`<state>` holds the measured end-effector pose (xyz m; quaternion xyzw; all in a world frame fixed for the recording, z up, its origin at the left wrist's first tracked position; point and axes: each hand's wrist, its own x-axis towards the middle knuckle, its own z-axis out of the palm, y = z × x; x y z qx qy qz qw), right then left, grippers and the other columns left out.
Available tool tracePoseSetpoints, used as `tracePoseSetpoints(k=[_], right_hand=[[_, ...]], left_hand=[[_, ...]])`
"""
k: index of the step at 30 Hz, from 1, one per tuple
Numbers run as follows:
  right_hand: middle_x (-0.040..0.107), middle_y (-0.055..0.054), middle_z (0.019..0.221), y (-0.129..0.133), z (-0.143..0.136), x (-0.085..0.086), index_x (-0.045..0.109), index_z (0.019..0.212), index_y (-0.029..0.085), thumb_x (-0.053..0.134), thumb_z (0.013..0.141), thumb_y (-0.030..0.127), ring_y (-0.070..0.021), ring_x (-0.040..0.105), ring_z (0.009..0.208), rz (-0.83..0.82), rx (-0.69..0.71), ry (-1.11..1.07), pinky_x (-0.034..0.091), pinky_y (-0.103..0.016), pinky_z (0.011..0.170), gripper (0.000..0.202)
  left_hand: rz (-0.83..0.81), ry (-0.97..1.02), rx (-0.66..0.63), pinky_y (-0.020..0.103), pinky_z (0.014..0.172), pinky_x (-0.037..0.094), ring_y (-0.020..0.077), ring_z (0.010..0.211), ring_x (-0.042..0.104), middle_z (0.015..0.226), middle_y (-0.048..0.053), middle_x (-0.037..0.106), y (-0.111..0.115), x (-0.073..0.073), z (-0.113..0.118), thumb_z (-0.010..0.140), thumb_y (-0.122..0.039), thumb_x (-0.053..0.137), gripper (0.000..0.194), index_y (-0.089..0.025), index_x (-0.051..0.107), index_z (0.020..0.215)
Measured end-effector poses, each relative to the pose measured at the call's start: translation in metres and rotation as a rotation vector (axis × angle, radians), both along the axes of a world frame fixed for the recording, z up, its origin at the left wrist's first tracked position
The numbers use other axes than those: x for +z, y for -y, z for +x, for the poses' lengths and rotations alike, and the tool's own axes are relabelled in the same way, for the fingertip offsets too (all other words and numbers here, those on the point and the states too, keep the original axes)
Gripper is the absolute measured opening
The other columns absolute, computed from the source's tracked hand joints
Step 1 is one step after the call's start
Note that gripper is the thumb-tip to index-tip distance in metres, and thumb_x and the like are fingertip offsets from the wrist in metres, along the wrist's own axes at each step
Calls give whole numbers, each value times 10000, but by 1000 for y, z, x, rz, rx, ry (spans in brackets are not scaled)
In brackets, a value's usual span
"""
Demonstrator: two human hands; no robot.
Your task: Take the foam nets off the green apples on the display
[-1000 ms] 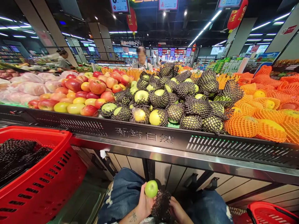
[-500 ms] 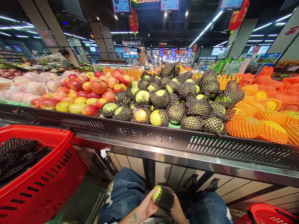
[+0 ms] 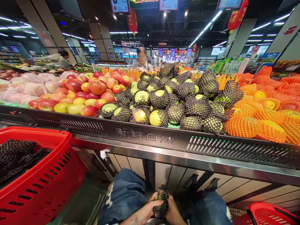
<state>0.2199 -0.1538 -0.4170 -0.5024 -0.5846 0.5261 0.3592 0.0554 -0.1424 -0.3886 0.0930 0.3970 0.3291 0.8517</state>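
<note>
Between my knees, low in the head view, a green apple (image 3: 161, 201) is wrapped in a black foam net sleeve, which covers nearly all of its surface. My left hand (image 3: 149, 207) is closed round its left side, thumb laid across the netting. From the right, my right hand (image 3: 173, 210) grips the same sleeve, its fingers mostly hidden behind it. Ahead on the display lies a heap of green apples (image 3: 142, 97), most of them in the same black nets, a few with bare green skin showing.
Left of me stands a red basket (image 3: 63, 147) holding black foam nets (image 3: 18, 153). Another red basket (image 3: 269, 212) is at lower right. Red apples (image 3: 95, 87) and orange-netted fruit (image 3: 243, 127) flank the green heap behind the black display edge (image 3: 145, 134). A person (image 3: 142, 61) is beyond it.
The black net now covers the green skin that was showing on the left. The apple has turned more upright, and both hands have shifted slightly round it.
</note>
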Motion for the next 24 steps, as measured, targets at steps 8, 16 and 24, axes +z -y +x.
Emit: tracePoseSetpoints(k=[8, 16, 24], right_hand=[[733, -140, 1182, -4, -5, -20, 757, 1059, 202, 820, 492, 155, -392, 615, 1211, -122, -310, -155, 386, -575, 1144, 572], [688, -163, 1263, -4, -5, -13, 682, 1148, 188, 835, 431, 166, -382, 612, 1232, -204, -337, -232, 501, -522, 1042, 734], [749, -132, 1076, -12, -2, -2, 654, 1044, 191, 849, 507, 256, -327, 701, 993, -123, -363, -317, 561, -467, 913, 575]], left_hand=[[53, -194, -2, 321, 799, 545, 239, 960, 734, 1084, 94, 764, -2, -8, 2, 762, -360, 764, 513, -173, 553, 1190], [119, -143, -5, 319, 852, 541, 243, 997, 734, 1093, 76, 760, -4, -8, -3, 677, -452, 842, 661, -195, 538, 1205], [173, -234, -103, 185, 584, 338, 113, 745, 622, 915, 3, 685, -4, -11, -3, 628, -477, 864, 582, -216, 576, 1061]])
